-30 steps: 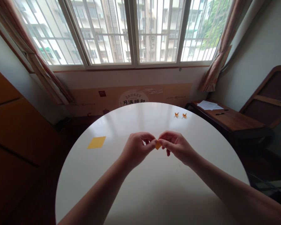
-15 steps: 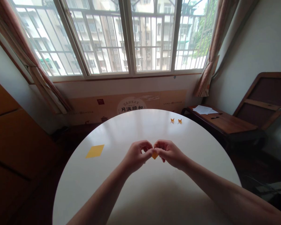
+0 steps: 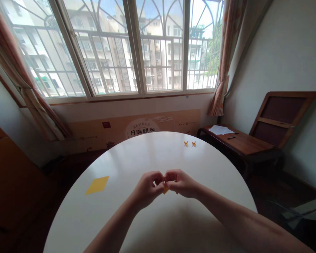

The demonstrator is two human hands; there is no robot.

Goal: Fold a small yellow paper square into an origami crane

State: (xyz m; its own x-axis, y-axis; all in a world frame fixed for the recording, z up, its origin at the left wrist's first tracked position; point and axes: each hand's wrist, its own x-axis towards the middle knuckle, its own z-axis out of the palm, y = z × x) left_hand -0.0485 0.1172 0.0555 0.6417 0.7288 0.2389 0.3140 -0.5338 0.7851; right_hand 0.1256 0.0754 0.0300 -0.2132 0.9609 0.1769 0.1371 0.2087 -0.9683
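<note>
Over the table, the left hand and right hand pinch the paper between curled fingers. The sheet lies on the table's left, the birds near its far edge.

Daylight is let in through a barred window, framed by tied curtains. Beside the pale wall, papers are held on a wooden bench; the floor is left in shadow.
</note>
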